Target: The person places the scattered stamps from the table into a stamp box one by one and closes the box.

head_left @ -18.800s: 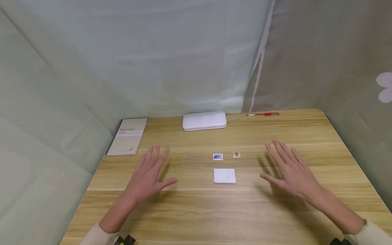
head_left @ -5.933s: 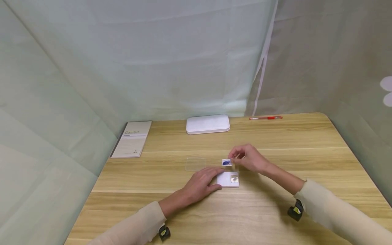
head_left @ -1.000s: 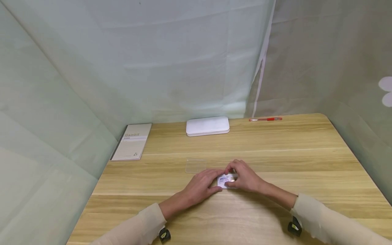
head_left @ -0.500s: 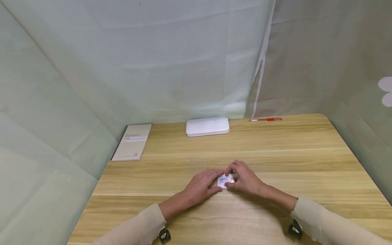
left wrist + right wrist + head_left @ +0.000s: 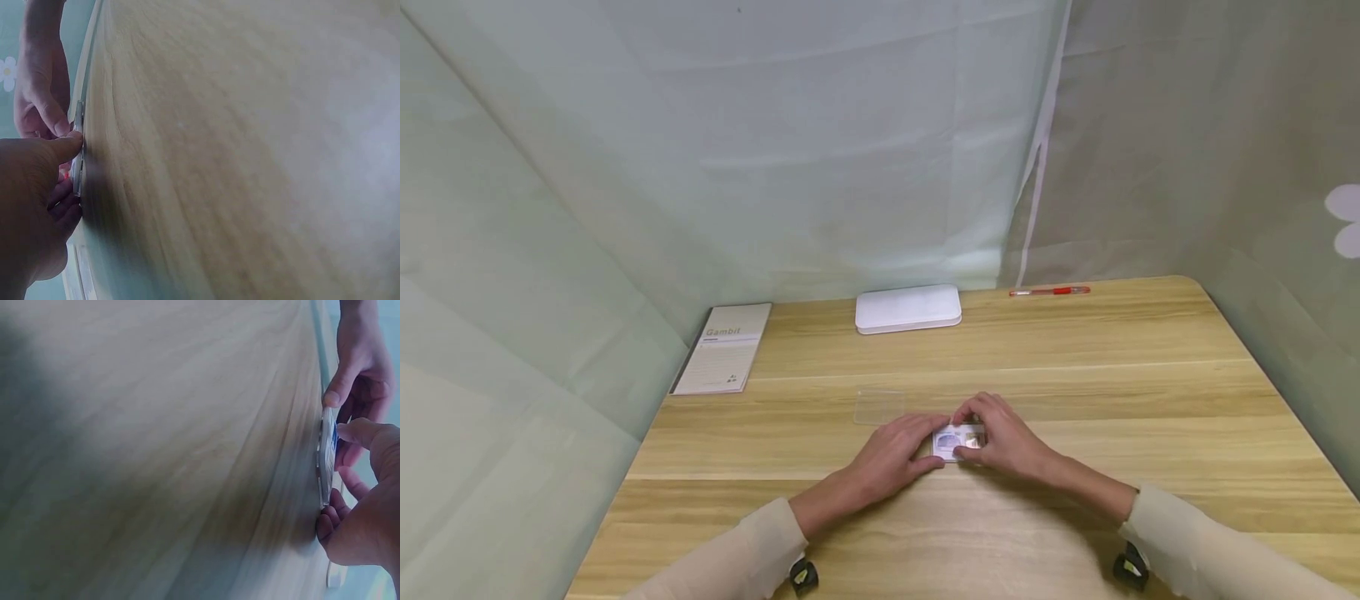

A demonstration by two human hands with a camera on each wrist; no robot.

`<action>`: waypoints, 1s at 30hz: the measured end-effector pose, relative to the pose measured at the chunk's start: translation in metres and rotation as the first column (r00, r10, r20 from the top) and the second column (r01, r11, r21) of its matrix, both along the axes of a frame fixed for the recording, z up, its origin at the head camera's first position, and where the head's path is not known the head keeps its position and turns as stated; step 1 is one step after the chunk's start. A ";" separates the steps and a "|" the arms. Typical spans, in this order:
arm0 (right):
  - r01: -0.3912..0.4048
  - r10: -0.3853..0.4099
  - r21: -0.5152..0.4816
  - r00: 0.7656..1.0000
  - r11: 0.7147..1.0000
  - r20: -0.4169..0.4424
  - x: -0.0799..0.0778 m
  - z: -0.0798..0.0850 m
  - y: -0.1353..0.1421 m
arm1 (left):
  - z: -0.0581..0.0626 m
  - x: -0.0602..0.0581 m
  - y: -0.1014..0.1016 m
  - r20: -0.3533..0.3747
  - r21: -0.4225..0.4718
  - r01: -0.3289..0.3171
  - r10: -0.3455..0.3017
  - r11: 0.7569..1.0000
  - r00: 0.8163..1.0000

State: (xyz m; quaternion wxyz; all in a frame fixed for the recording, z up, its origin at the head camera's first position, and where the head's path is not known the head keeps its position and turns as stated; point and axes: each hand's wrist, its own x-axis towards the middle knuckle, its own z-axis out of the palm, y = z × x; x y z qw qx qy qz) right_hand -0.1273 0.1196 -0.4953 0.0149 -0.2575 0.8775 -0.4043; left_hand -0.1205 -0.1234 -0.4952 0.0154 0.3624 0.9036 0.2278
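Note:
A small clear case with a white insert point(image 5: 942, 456) lies flat on the table. On it are a blue-and-white postage stamp point(image 5: 948, 442) at the left and a smaller tan stamp point(image 5: 973, 440) at the right. My left hand point(image 5: 891, 454) holds the case's left end, thumb at the near edge and fingers at the far edge. From the right, my right hand point(image 5: 1003, 437) reaches over the case, its curled index finger and thumb at the blue stamp's right-hand corners. The right wrist view shows the right thumb point(image 5: 356, 430) against the stamp's blue face. A clear plastic cover point(image 5: 880, 407) lies behind the left hand.
The wooden table point(image 5: 1075, 342) has a notebook point(image 5: 722, 350) at the back left, a white flat case point(image 5: 908, 309) at the back middle and a red pen point(image 5: 1050, 291) to its right. Cloth curtains point(image 5: 850, 150) surround the table.
Several seconds ago the right hand held the blue stamp above the case; now the stamp lies on the insert left of the tan one. Over the last second the hands have barely moved.

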 end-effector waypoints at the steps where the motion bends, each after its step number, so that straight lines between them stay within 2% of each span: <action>1: 0.001 -0.001 0.002 1.000 1.000 -0.003 0.001 0.000 0.001 | 0.000 0.000 0.000 -0.005 -0.001 0.000 0.000 1.000 1.000; 12: 0.038 -0.038 0.026 0.999 0.999 -0.022 0.009 0.000 0.014 | -0.001 0.001 0.000 -0.005 0.010 -0.010 0.010 1.000 1.000; 24: 0.057 -0.055 0.039 0.997 0.998 -0.053 0.011 -0.003 0.015 | -0.003 0.000 0.000 -0.056 0.016 0.008 -0.007 1.000 0.998; 30: 0.061 -0.059 0.050 0.997 0.997 -0.045 0.012 -0.004 0.014 | -0.003 0.001 -0.001 -0.040 0.024 0.007 -0.006 1.000 0.999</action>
